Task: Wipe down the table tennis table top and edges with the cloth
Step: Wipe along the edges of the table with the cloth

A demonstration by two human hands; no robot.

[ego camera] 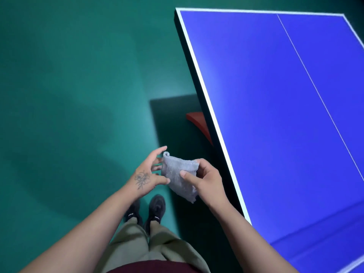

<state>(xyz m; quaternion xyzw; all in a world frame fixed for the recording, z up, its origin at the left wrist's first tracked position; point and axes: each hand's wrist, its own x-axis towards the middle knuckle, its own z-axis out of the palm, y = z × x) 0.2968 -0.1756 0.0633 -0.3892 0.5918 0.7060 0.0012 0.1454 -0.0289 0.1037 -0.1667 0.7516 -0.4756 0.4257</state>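
My right hand (204, 180) pinches the grey cloth (180, 175) beside the blue counter (275, 115), my left hand (150, 174) touching it with loose fingers; it looks light and floppy, best bunched into the palm before wiping.

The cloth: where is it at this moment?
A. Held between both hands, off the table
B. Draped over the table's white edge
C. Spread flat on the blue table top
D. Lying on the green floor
A: the grey cloth is held by the right hand, with the left hand touching its other side, in the air beside the table tennis table, not on it.
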